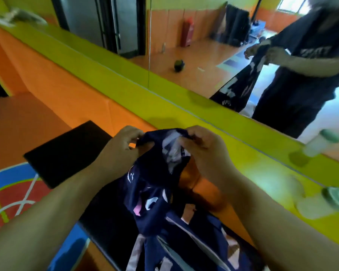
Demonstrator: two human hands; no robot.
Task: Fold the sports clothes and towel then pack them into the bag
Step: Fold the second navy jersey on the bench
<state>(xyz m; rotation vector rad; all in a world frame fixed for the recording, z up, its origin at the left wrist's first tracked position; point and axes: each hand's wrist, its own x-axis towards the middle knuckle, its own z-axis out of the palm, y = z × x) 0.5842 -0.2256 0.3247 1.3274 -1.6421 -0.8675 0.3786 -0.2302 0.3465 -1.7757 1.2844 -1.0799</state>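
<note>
A dark navy sports jersey [155, 192] with white and pink print hangs bunched in front of me. My left hand [123, 147] pinches its top edge on the left. My right hand [205, 153] grips the same top edge on the right, close beside the left. The lower part of the jersey drapes down onto more navy and white cloth [186, 251] lying at the bottom of the view. A black flat surface [67, 153] lies below and to the left of my hands. No bag or towel can be made out.
A yellow-green padded ledge [243, 149] runs diagonally under a wall mirror [184, 55], which reflects me holding the jersey. A white bottle with a green cap [319, 202] lies on the ledge at right. Orange padding and a coloured floor mat [12, 192] lie at left.
</note>
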